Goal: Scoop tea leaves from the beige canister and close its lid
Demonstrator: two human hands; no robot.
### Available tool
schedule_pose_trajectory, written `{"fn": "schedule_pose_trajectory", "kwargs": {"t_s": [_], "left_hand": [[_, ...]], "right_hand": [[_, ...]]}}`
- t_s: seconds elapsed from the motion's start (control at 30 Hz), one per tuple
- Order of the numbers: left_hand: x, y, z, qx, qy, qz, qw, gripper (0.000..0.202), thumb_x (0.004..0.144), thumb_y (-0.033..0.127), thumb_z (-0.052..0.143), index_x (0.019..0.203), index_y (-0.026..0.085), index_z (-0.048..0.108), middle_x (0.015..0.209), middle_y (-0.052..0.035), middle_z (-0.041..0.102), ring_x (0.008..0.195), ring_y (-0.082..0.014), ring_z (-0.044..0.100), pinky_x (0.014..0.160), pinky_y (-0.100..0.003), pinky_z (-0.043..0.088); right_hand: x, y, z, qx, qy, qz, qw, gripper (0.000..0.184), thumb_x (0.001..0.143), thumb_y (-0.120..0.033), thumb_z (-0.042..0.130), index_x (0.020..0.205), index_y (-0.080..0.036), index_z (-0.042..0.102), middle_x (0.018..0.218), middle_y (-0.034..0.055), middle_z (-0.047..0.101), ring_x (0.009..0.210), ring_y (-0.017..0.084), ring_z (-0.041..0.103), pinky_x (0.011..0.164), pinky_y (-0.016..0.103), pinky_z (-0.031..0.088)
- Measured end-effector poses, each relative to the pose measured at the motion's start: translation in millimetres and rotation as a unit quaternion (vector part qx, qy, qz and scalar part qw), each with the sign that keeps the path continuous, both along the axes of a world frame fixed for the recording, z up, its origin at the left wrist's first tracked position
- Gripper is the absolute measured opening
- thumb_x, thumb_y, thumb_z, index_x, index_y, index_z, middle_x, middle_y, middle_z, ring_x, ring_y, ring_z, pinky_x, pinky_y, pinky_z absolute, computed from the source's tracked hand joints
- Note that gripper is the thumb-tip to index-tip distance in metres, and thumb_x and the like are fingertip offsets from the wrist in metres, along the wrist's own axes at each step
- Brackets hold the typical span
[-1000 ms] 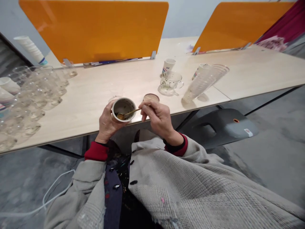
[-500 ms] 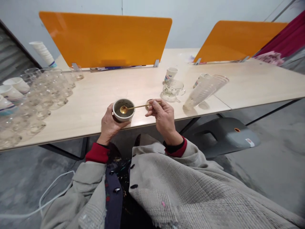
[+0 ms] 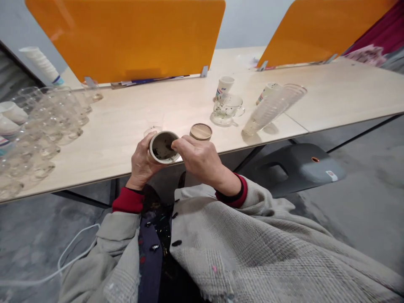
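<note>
My left hand (image 3: pixel 141 163) is wrapped round a pale cup (image 3: pixel 163 156) with a grey inside, tilted so its mouth faces me. Dark leaf-like bits cling to the cup's bottom and wall. My right hand (image 3: pixel 200 162) is closed at the cup's right rim, fingers bent over its mouth; the gold spoon it grips is almost wholly hidden by the hand and the cup. Just behind my right hand is a round wooden lid-like piece (image 3: pixel 201 131). A small clear glass (image 3: pixel 153 128) stands behind the cup.
A ribbed glass mug (image 3: pixel 225 108) with green leaves, paper cups (image 3: pixel 224 86) and a leaning stack of plastic cups (image 3: pixel 273 109) stand to the right. Many clear cups (image 3: pixel 47 126) crowd the left end. Orange partitions (image 3: pixel 132 42) line the back; a grey stool (image 3: pixel 293 168) is below right.
My right hand has moved left and dipped the spoon into the cup, turning palm down. The cup tips more towards me. The wooden piece shows more fully, and the view has tilted down.
</note>
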State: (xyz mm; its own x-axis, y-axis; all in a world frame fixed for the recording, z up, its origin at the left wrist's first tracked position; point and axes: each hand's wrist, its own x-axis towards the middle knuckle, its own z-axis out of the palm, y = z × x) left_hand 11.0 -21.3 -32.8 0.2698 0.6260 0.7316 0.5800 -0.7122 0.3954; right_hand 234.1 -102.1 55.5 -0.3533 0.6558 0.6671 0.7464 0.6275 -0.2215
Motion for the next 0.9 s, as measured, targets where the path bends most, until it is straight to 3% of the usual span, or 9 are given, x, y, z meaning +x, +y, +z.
{"fn": "schedule_pose_trajectory", "kwargs": {"t_s": [0.37,0.57,0.67,0.9], "left_hand": [[-4,2,-1.3,0.019,0.008,-0.025,0.999,0.11,0.074,0.07,0.096,0.161,0.033,0.039,0.154,-0.0139,0.068,0.145,-0.0385,0.069,0.123,-0.058,0.059],[-3,3,-1.8,0.027,0.013,-0.002,1.0,0.112,0.069,0.076,0.097,0.157,0.032,0.043,0.152,-0.0149,0.069,0.144,-0.0393,0.07,0.121,-0.059,0.062],[-3,4,-2.9,0.032,0.01,0.008,0.999,0.113,0.068,0.077,0.097,0.156,0.03,0.045,0.151,-0.0152,0.069,0.144,-0.0387,0.07,0.121,-0.057,0.061],[-3,1,-1.1,0.007,-0.002,0.022,1.0,0.112,0.068,0.074,0.097,0.156,0.026,0.048,0.153,-0.016,0.069,0.144,-0.037,0.069,0.123,-0.051,0.058]], "right_hand": [[-11,2,-18.7,-0.021,0.196,0.075,0.978,0.029,0.118,-0.029,0.045,0.108,-0.019,0.07,0.092,0.0066,0.074,0.083,0.016,0.072,0.079,0.029,0.058],[-8,-1,-19.1,-0.066,0.27,0.08,0.957,0.028,0.117,-0.033,0.05,0.105,-0.02,0.07,0.087,0.0022,0.073,0.066,0.011,0.067,0.073,0.026,0.058],[-6,-1,-19.1,-0.102,0.356,0.089,0.925,0.029,0.116,-0.04,0.055,0.102,-0.02,0.07,0.082,-0.0012,0.07,0.058,0.008,0.066,0.064,0.023,0.055],[3,11,-25.7,-0.223,0.541,0.092,0.806,0.047,0.1,-0.069,0.075,0.098,-0.022,0.072,0.077,-0.0042,0.068,0.059,0.008,0.068,0.059,0.021,0.058]]}}
